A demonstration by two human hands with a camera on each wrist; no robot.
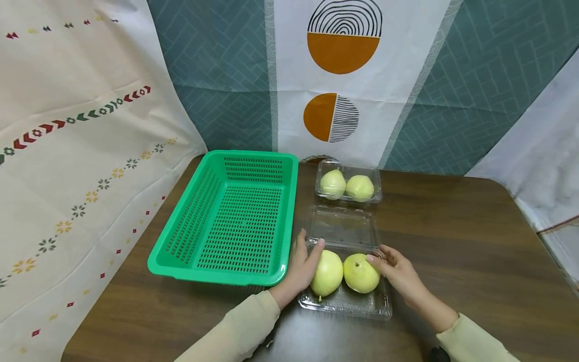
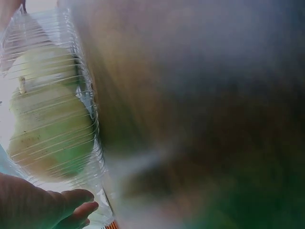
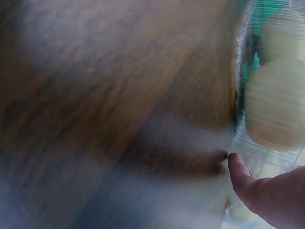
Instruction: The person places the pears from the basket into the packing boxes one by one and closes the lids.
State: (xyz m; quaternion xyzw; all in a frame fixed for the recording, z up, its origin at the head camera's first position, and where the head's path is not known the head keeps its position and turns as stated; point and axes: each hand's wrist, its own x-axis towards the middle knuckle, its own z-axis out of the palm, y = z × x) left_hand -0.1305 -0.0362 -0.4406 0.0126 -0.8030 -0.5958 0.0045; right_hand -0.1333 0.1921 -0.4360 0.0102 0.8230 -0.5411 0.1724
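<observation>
A clear plastic clamshell box (image 1: pixel 344 303) lies on the table before me with its lid (image 1: pixel 342 224) folded back, away from me. In its base sit two pale yellow-green pears (image 1: pixel 327 273), side by side. Along the box's left side rests my left hand (image 1: pixel 296 269), fingers extended and thumb raised beside the left pear. My right hand (image 1: pixel 401 275) is at the right side, fingertips by the hinge corner and thumb over the edge of the right pear (image 1: pixel 362 273). Both wrist views show fingers close against the box's ribbed wall (image 2: pixel 86 109).
To the left stands a green slotted plastic basket (image 1: pixel 289 211) with nothing in it. Behind the open lid, a second clear box (image 1: pixel 377 193) holds two more pears (image 1: pixel 360 188). Patterned cloths (image 1: pixel 217 90) hang along the back and sides of the brown wooden table (image 1: pixel 461 241).
</observation>
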